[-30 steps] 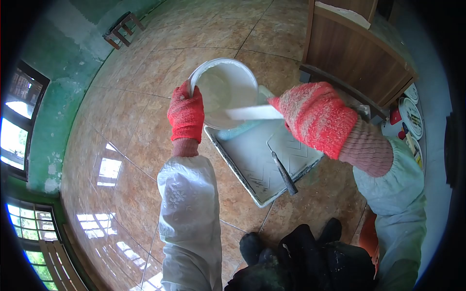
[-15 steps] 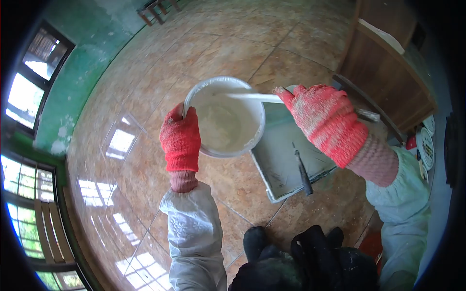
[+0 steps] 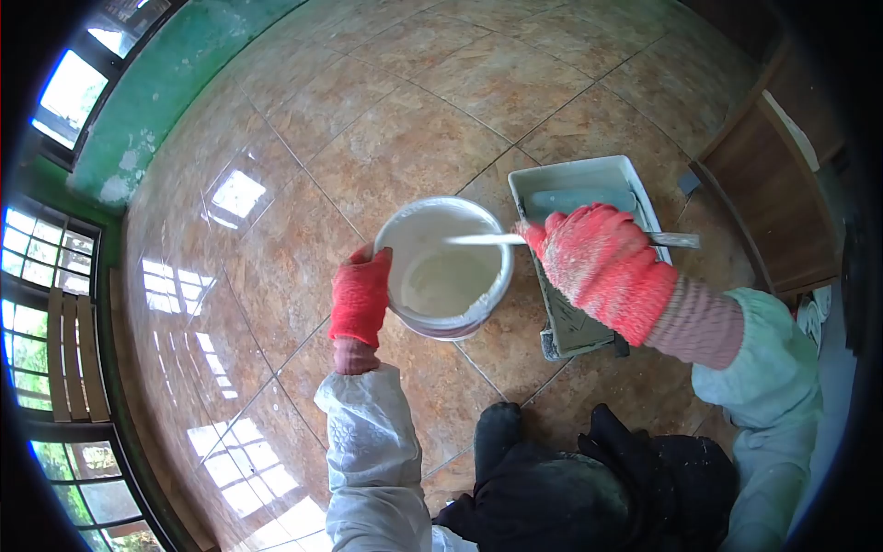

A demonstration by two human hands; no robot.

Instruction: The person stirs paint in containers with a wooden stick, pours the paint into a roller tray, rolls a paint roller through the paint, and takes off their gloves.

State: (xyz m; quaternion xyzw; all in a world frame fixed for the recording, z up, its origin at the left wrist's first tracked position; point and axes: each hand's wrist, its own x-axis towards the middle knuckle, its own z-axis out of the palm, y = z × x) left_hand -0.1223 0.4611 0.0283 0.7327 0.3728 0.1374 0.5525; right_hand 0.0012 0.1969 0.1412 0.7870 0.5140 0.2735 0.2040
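Observation:
My left hand (image 3: 361,294), in a red work glove, is closed on the left rim of a white bucket (image 3: 430,223). Pale, creamy liquid (image 3: 448,282) covers the bucket's bottom, and whitish smears coat its inner wall. My right hand (image 3: 602,269), also gloved in red, is wrapped round a white stick (image 3: 486,239). One end of the stick reaches over the bucket's opening; whether it touches the inside, I cannot tell. Its other end sticks out to the right of the glove. Under my right hand lies a smeared paint tray (image 3: 526,180), partly hidden.
Glossy brown floor tiles (image 3: 405,129) surround the bucket and tray. A wooden piece of furniture (image 3: 768,198) stands at the right. On the left are a green wall (image 3: 147,110) and windows (image 3: 78,97). My dark-clad legs (image 3: 570,492) are at the bottom.
My view has shifted, so the bucket and tray sit lower. The stick's tip has moved slightly relative to the bucket. Both hands keep their hold, and more of the tray's far end shows.

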